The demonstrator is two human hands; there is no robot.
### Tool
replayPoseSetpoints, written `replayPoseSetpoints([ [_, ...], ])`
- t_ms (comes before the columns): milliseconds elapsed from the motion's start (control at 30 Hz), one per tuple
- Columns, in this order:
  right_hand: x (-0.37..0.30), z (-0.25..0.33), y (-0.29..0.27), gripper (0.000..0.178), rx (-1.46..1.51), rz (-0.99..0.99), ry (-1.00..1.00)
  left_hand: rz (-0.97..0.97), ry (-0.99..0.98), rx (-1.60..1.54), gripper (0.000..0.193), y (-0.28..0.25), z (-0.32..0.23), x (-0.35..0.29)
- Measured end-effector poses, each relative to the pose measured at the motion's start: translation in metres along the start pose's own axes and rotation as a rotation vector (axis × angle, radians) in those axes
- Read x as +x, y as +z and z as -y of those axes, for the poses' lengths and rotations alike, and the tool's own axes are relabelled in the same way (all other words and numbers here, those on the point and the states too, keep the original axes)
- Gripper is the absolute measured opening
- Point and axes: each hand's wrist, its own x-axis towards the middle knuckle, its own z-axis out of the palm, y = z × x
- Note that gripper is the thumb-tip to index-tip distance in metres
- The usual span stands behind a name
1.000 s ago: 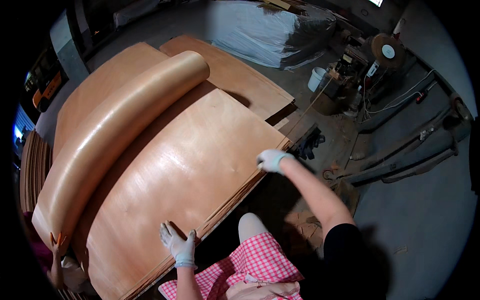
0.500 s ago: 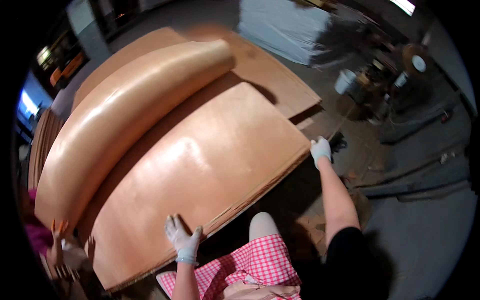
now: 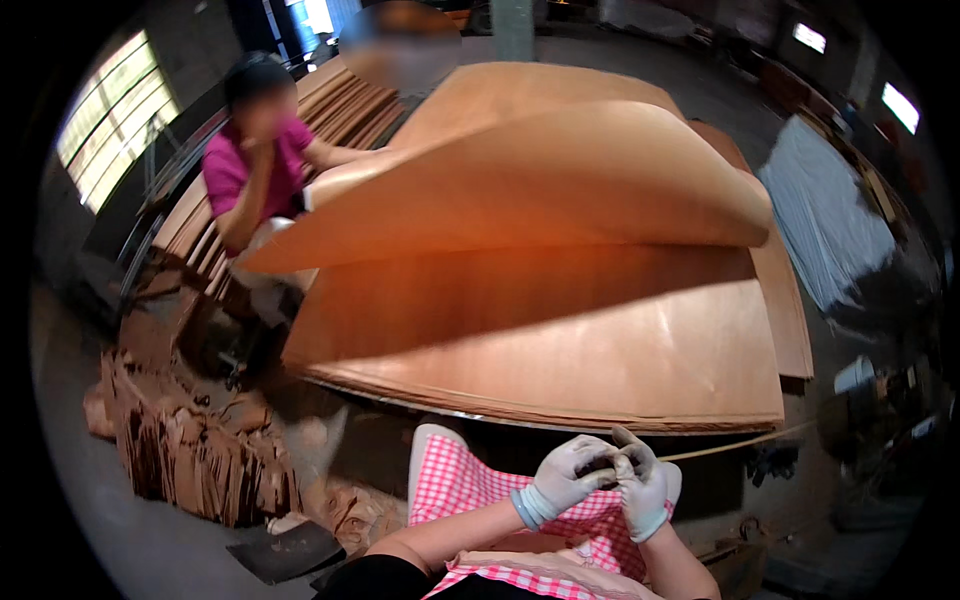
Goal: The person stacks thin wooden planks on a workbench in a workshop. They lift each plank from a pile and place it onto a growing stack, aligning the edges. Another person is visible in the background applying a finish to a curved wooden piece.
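My left hand (image 3: 572, 478), in a white glove, meets my right hand (image 3: 642, 488), also gloved, in front of my pink checked apron (image 3: 465, 475). The fingers of both are bent and pinched together at the tips. Whatever lies between them is too small to make out. Just beyond my hands is the front edge of a stack of thin wood veneer sheets (image 3: 640, 350). Over that stack arches a large loose veneer sheet (image 3: 520, 180), its near edge lifted and shading the sheets below.
A co-worker (image 3: 262, 165) in a magenta shirt stands at the left end, one arm at the lifted sheet. Broken veneer scraps (image 3: 195, 445) are piled on the floor at left. A plastic-covered stack (image 3: 825, 215) and a white bucket (image 3: 853, 374) stand to the right.
My hands have left the stack's surface and corner and come together before me. The view has turned left, showing the co-worker. The loose sheet has gone from a curled roll to a broader, lifted arch.
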Motion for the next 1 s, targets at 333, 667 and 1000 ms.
replayPoseSetpoints([
  [333,-0.019,0.01,0.069,0.023,-0.095,0.19,0.015,-0.189,-0.204,-0.377,0.015,-0.032,0.015,-0.048],
  [667,0.044,0.004,-0.002,0.01,-0.865,0.179,-0.114,-1.038,-0.288,-0.631,0.016,-0.202,0.089,-0.048],
  [1000,0.088,-0.022,-0.08,0.017,-1.089,0.065,-0.015,-1.374,-0.662,0.551,0.026,-0.471,0.186,-0.111],
])
